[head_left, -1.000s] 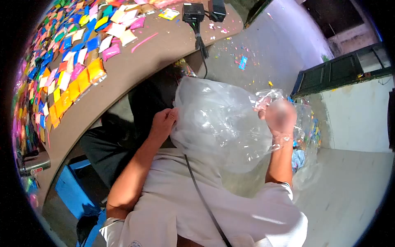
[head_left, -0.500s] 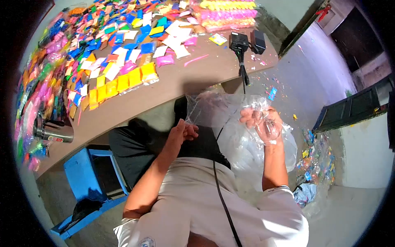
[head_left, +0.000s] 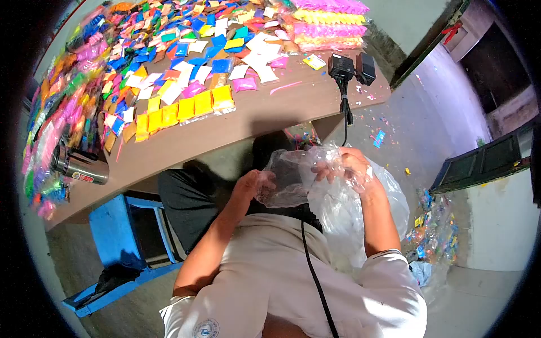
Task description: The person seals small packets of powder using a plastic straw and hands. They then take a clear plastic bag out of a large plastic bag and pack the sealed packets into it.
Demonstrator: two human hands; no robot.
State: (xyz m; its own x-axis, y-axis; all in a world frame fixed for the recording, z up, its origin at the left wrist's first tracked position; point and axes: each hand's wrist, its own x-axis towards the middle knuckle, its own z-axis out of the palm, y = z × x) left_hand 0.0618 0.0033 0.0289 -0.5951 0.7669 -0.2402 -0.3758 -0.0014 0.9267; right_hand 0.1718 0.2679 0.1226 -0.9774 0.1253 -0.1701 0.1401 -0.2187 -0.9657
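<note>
A clear plastic bag (head_left: 288, 188) is stretched between my two hands above my lap. My left hand (head_left: 252, 185) pinches its left edge, fingers curled and partly seen through the film. At the other side my right hand (head_left: 350, 168) has its fingers bent around the plastic, which also wraps over its knuckles and wrist. Below my right hand hangs a larger, whitish see-through bag (head_left: 352, 217); where the two plastics meet is hard to make out.
On the brown table (head_left: 225, 127) lie many coloured packets, with a row of yellow packets (head_left: 186, 110) near the edge. A black adapter (head_left: 341, 67), a metal flask (head_left: 81, 166), a blue chair (head_left: 115, 231) and floor litter (head_left: 434, 225) are around me. A black cable (head_left: 315, 276) crosses my shirt.
My hands have come closer together, and my left hand now grips the bag's edge more fully. The bag's film has dropped and opened out between them. The view has shifted slightly.
</note>
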